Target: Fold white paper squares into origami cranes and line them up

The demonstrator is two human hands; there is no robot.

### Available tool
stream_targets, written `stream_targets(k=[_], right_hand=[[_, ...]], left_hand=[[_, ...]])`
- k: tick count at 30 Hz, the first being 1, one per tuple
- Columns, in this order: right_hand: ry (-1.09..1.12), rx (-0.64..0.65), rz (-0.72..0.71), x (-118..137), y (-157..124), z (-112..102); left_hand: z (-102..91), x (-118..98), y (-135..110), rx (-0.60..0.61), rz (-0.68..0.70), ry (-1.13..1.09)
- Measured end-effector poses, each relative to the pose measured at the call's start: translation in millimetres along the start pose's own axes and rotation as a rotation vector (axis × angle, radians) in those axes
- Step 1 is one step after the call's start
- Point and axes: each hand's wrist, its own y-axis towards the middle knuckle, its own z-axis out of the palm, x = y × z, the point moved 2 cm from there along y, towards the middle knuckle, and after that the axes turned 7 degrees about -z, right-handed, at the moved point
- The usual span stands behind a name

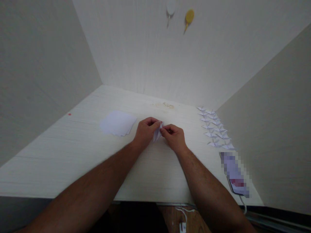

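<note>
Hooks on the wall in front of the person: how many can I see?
2: a white hook near the picture's top edge, and a yellow hook just right of it. Neither hides another, but any above the picture wouldn't show.

The bare forearms (102,178) angle inward, left hand (146,130) and right hand (174,136) near each other, fingertips (156,125) apparently pinched, partly hidden.

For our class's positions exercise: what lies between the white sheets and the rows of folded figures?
The head view shows the left hand and right hand there, holding a folded white paper.
</note>
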Motion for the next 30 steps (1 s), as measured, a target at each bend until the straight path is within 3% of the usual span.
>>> stream_targets(k=[8, 12, 15, 30], right_hand=[[-0.003, -0.028, -0.04, 3.2, 0.1, 0.1], [0.065, -0.128, -0.052, -1.1, 3.4, -2.4], [0.131, -0.163, 0.018, -5.9, 5.5, -2.4], [0.078, -0.13, 0.05, -3.7, 9.1, -9.3]], left_hand=[[2.8, -2.2, -1.2, 0.028, -0.015, -0.028], [7.2, 2.1, -2.9, 0.177, -0.146, -0.177], [9.8, 5.0, -4.7, 0.285, -0.167, -0.204], [4.7, -10.6, -6.7, 0.249, -0.039, 0.333]])
